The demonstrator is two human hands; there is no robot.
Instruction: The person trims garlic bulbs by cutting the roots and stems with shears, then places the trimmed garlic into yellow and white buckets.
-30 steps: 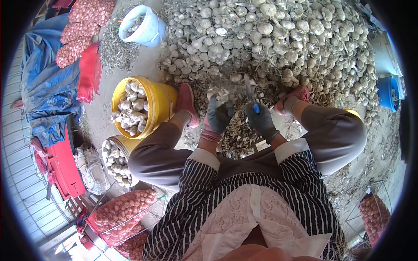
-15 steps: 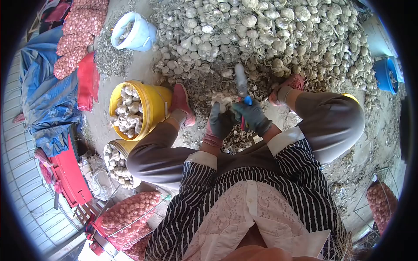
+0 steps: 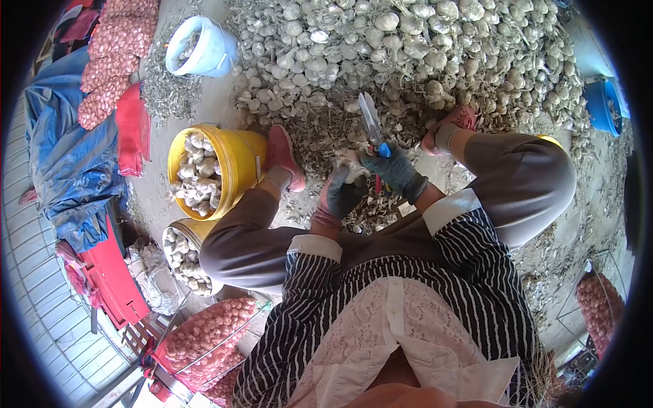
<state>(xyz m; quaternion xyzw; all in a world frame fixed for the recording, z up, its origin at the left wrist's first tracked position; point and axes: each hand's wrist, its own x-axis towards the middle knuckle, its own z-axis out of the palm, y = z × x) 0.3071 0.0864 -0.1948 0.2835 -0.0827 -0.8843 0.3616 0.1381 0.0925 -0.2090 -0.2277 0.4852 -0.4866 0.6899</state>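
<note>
My left hand, in a grey glove with a pink cuff, is closed around a pale garlic bulb. My right hand, gloved too, grips a pair of shears by their blue and red handles. The shears' long metal blades point away from me, slightly apart at the tips. Their handle end is close beside the bulb, and the fingertips of my right hand reach to it. Part of the bulb is hidden by my fingers. Loose husks and trimmings cover the ground beyond my hands.
A big heap of garlic spreads ahead. To my left stand a yellow bucket of bulbs, another filled bucket and a light blue bucket. Full net sacks lie behind them. At the right is a blue bucket.
The shears' blades, blurred and upright before, now show sharply, parted and leaning a little left. My right hand has shifted slightly up; my left hand still holds the bulb.
</note>
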